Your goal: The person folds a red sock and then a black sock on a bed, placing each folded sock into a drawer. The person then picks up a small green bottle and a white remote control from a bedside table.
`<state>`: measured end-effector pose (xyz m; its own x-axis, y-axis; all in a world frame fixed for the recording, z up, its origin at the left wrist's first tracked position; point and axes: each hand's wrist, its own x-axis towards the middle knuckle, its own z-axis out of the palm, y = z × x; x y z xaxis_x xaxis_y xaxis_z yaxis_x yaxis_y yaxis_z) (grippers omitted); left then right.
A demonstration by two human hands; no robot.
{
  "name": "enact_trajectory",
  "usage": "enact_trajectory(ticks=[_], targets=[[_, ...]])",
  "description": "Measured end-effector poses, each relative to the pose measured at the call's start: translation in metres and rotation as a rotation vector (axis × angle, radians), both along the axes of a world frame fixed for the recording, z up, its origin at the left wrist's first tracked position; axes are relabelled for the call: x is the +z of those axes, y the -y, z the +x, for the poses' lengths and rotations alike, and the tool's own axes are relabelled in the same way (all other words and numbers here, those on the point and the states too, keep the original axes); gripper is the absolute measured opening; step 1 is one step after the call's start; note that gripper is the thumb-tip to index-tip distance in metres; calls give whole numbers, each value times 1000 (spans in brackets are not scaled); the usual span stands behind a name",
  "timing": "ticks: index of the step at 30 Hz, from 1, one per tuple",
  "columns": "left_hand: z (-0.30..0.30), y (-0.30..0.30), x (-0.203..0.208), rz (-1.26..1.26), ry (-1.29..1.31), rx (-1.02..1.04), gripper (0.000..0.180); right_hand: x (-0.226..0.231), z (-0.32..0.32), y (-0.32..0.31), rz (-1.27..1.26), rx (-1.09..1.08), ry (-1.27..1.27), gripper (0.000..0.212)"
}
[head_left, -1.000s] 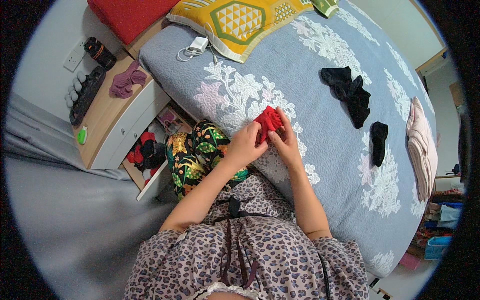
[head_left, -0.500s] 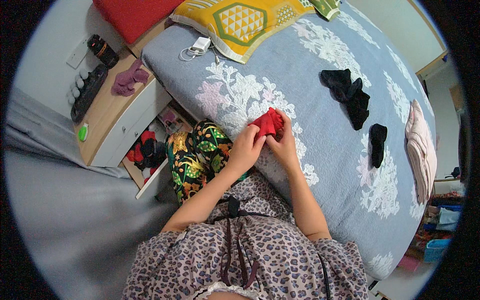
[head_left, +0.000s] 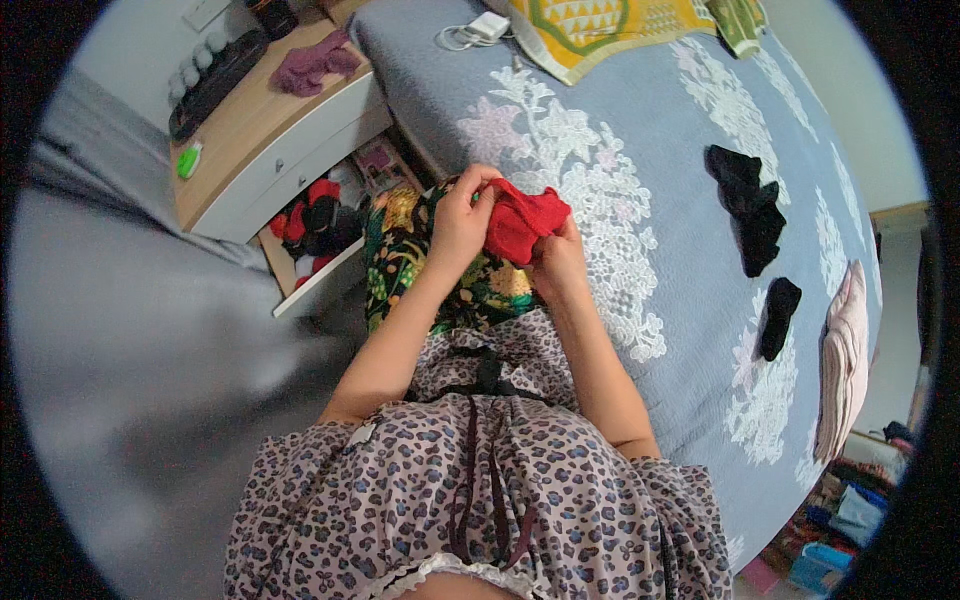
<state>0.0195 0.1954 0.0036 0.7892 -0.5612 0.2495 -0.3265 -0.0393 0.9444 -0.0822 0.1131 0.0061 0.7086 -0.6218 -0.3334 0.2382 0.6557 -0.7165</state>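
Observation:
Between my two hands, above my lap at the bed's near edge, is a crumpled red sock [head_left: 522,222], partly spread out. My left hand [head_left: 462,222] pinches its upper left edge between thumb and fingers. Closed on its lower right side is my right hand [head_left: 562,262]; some of those fingertips are hidden by the fabric. To the right on the bed lie a bunched pair of black socks [head_left: 748,208] and a smaller folded black sock bundle [head_left: 781,318].
An open drawer [head_left: 318,285] with red and dark socks juts out left of my knees. On the cabinet top [head_left: 228,178] are a purple knitted piece [head_left: 315,65] and a green-white object [head_left: 190,160]. A charger [head_left: 488,28], yellow pillow [head_left: 585,35] and folded pink cloth [head_left: 842,365] lie on the bed.
My hands have moved closer together toward my lap with the red sock, which is now opened out wider. The whole view has shifted, with the bed and cabinet sitting farther right and higher or lower.

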Motion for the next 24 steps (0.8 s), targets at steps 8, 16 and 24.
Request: enact_trajectory(ticks=[8, 16, 24], targets=[[24, -58, -30, -167, -352, -276, 8, 4, 14, -28, -361, 961, -31, 38], [22, -126, -20, -183, -476, 74, 10, -2, 39, -76, -125, 638, -130, 38], [-1, -180, -59, -388, -971, -83, 16, -25, 27, -108, 102, 854, -112, 16]])
